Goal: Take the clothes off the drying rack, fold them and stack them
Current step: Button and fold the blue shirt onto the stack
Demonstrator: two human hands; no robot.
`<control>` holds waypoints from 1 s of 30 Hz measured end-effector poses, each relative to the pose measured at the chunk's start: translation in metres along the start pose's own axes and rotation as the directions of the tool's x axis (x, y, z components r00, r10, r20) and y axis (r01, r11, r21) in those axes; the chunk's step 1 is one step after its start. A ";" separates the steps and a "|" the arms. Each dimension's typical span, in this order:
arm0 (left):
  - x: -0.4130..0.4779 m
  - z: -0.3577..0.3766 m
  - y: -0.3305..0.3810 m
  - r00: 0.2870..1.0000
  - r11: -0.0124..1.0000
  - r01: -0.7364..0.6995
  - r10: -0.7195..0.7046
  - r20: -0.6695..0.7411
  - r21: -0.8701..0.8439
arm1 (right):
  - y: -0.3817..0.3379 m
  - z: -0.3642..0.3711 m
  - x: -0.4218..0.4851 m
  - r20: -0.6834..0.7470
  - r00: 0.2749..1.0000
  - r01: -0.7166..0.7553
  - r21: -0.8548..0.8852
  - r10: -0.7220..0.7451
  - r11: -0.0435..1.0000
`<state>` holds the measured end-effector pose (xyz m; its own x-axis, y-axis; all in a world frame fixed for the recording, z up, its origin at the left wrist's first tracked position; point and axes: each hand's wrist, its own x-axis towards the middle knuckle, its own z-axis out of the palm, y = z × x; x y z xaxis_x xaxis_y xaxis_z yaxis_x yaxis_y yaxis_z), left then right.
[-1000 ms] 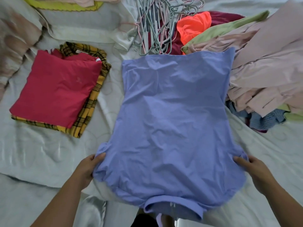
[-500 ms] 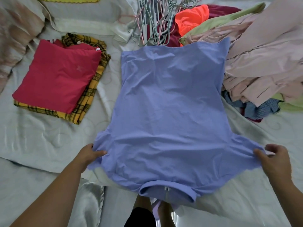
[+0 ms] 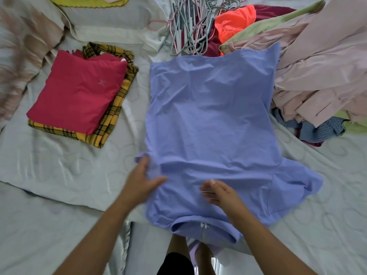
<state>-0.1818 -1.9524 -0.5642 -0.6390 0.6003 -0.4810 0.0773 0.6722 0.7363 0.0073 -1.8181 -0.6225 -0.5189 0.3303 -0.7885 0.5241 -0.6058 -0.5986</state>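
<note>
A lavender T-shirt (image 3: 210, 116) lies flat on the bed, collar nearest me. Its right sleeve is spread out and its left sleeve is tucked in, with only a tip showing. My left hand (image 3: 142, 179) lies on the shirt's left edge at that sleeve, fingers fairly straight and thumb on the fabric. My right hand (image 3: 220, 192) rests on the shirt near the chest, fingers loosely curled and holding nothing. To the left, a folded red top (image 3: 79, 92) sits on a folded yellow plaid garment (image 3: 111, 120).
A heap of unfolded pink, green and blue clothes (image 3: 317, 76) crowds the shirt's right side, with an orange garment (image 3: 234, 20) behind. A bundle of hangers (image 3: 188, 26) lies beyond the hem. Pale bed sheet (image 3: 59, 165) surrounds everything.
Both hands let go of the sleeves and moved inward. The left sleeve is now folded in, and the right hand came from the right sleeve to the shirt's middle.
</note>
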 end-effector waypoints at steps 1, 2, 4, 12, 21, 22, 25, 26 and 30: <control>-0.007 0.020 0.014 0.980 0.998 -0.059 0.059 0.188 -0.005 | -0.002 0.005 0.001 0.000 1.000 -0.028 0.095 0.028 0.995; -0.011 0.037 0.019 0.927 0.997 -0.078 0.077 0.367 -0.013 | -0.004 0.008 0.004 -0.024 0.998 -0.058 0.174 0.063 0.983; -0.009 0.058 0.014 0.855 0.997 -0.072 0.040 0.516 0.041 | -0.008 0.009 0.008 -0.104 0.985 -0.107 0.232 0.134 0.967; 0.073 0.013 -0.015 0.971 0.974 0.224 -0.222 0.088 -0.018 | 0.001 0.006 0.024 -0.142 0.985 -0.101 -0.039 0.094 0.994; 0.236 -0.016 0.022 0.913 0.916 0.272 -0.342 -0.222 -0.296 | 0.017 0.013 0.044 -0.267 0.958 -0.134 -0.093 0.105 0.987; 0.253 -0.015 0.024 0.906 0.913 0.279 -0.353 -0.234 -0.297 | 0.019 0.013 0.045 -0.278 0.956 -0.122 -0.082 0.094 0.989; 0.294 -0.016 0.027 0.869 0.893 0.314 -0.407 -0.281 -0.323 | 0.024 0.013 0.047 -0.297 0.952 -0.096 -0.064 0.073 0.993; 0.305 -0.016 0.026 0.859 0.893 0.323 -0.416 -0.298 -0.315 | 0.025 0.011 0.049 -0.292 0.954 -0.093 -0.064 0.070 0.994; 0.317 -0.019 0.033 0.854 0.943 0.270 -0.329 -0.403 -0.197 | 0.022 0.005 0.045 -0.239 0.971 -0.028 -0.098 0.003 0.995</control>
<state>-0.3964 -1.7482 -0.6830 -0.8794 0.1174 -0.4614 -0.2502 0.7105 0.6577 -0.0085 -1.8200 -0.6704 -0.3406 0.4919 -0.8013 0.6020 -0.5406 -0.5877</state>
